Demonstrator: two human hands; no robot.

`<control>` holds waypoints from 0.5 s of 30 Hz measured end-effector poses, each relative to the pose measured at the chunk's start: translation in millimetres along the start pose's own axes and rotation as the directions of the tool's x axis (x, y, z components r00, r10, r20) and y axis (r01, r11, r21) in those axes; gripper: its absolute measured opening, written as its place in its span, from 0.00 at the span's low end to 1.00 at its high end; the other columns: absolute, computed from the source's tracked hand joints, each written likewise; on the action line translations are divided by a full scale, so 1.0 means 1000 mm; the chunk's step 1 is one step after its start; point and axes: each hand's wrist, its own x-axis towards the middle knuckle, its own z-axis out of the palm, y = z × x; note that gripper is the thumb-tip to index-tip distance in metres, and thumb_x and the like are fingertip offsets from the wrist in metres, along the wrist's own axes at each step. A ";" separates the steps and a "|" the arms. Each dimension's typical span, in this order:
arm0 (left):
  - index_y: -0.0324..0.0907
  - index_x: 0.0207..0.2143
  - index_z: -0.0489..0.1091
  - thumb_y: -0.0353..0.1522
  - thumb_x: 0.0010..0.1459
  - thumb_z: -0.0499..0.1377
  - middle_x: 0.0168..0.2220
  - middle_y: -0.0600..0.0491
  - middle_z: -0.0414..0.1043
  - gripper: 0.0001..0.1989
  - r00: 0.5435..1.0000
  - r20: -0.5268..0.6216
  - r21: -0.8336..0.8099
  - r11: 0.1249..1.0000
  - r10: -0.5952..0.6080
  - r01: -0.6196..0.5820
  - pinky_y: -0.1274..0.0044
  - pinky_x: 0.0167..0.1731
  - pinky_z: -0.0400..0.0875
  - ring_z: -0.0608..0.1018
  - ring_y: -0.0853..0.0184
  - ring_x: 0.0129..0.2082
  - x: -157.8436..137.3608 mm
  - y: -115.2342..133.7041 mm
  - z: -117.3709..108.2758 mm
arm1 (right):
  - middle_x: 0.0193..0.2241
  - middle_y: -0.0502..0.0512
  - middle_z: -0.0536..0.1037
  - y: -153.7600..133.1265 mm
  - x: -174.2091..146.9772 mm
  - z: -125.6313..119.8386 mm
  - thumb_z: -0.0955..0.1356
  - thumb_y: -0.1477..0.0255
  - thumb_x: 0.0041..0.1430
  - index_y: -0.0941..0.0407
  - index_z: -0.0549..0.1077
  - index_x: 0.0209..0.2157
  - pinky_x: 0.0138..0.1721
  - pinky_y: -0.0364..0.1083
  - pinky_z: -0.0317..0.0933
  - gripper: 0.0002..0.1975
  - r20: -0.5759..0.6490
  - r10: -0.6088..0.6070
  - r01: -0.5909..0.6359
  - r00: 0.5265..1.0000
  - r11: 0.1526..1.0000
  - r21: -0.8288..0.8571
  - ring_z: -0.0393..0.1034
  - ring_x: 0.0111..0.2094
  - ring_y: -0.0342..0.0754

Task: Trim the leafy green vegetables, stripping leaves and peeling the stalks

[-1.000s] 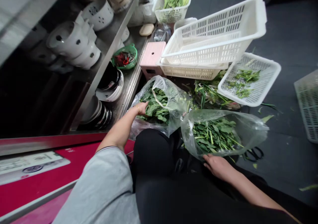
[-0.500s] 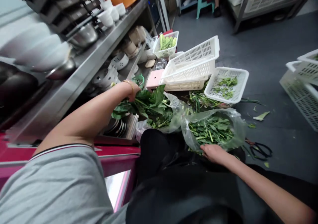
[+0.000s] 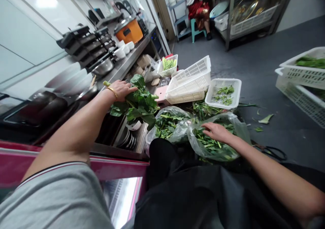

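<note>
My left hand (image 3: 122,89) is closed round a bunch of leafy greens (image 3: 142,103), lifted beside the steel counter. The leaves hang down to the right of the hand, and a pale stem end pokes out behind the wrist. My right hand (image 3: 215,132), fingers apart and holding nothing, is over an open clear plastic bag (image 3: 242,129) full of cut greens (image 3: 203,139). Left of it, near my knee, stands another clear bag (image 3: 181,134) with more green stems and leaves (image 3: 165,125).
Beyond the bags are stacked white baskets (image 3: 189,81) on a pink stool (image 3: 161,94) and a white basket (image 3: 223,103) with some greens. Scissors (image 3: 274,151) lie on the floor at right. Further baskets (image 3: 299,75) stand far right. A person (image 3: 200,14) sits at the back.
My left hand has raised the leafy greens up and to the left, away from the left bag. My right hand has left the right bag's near rim and moved over its greens. The view has tilted up.
</note>
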 end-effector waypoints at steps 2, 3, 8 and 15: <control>0.42 0.62 0.54 0.28 0.47 0.61 0.42 0.51 0.66 0.38 0.992 -0.110 0.034 0.998 0.061 -0.057 0.61 0.53 0.51 0.63 0.65 0.42 -0.013 -0.005 -0.031 | 0.45 0.65 0.74 -0.017 0.037 -0.025 0.65 0.66 0.57 0.60 0.67 0.53 0.44 0.51 0.65 0.22 -0.117 -0.065 0.063 0.991 0.998 -0.018 0.71 0.43 0.55; 0.42 0.62 0.54 0.29 0.47 0.60 0.42 0.51 0.65 0.38 0.984 -0.155 0.050 0.996 0.082 -0.076 0.61 0.53 0.51 0.62 0.65 0.41 -0.018 -0.004 -0.046 | 0.49 0.67 0.71 -0.029 0.056 -0.036 0.66 0.65 0.56 0.62 0.63 0.57 0.49 0.53 0.63 0.29 -0.189 -0.106 0.099 0.976 0.994 -0.046 0.67 0.49 0.57; 0.41 0.62 0.54 0.34 0.49 0.59 0.43 0.48 0.65 0.37 0.936 -0.314 0.100 0.986 0.158 -0.133 0.68 0.49 0.56 0.63 0.63 0.41 -0.042 0.018 -0.106 | 0.63 0.75 0.49 -0.081 0.124 -0.088 0.73 0.60 0.46 0.67 0.46 0.64 0.61 0.63 0.37 0.51 -0.427 -0.182 0.082 0.886 0.967 -0.242 0.40 0.64 0.67; 0.51 0.63 0.52 0.35 0.46 0.60 0.42 0.49 0.65 0.40 0.878 -0.392 0.148 0.961 0.275 -0.235 0.71 0.43 0.61 0.66 0.60 0.44 -0.063 0.063 -0.156 | 0.63 0.73 0.48 -0.101 0.098 -0.107 0.71 0.61 0.47 0.63 0.38 0.65 0.60 0.64 0.38 0.53 -0.487 -0.398 0.303 0.777 0.915 -0.265 0.41 0.64 0.64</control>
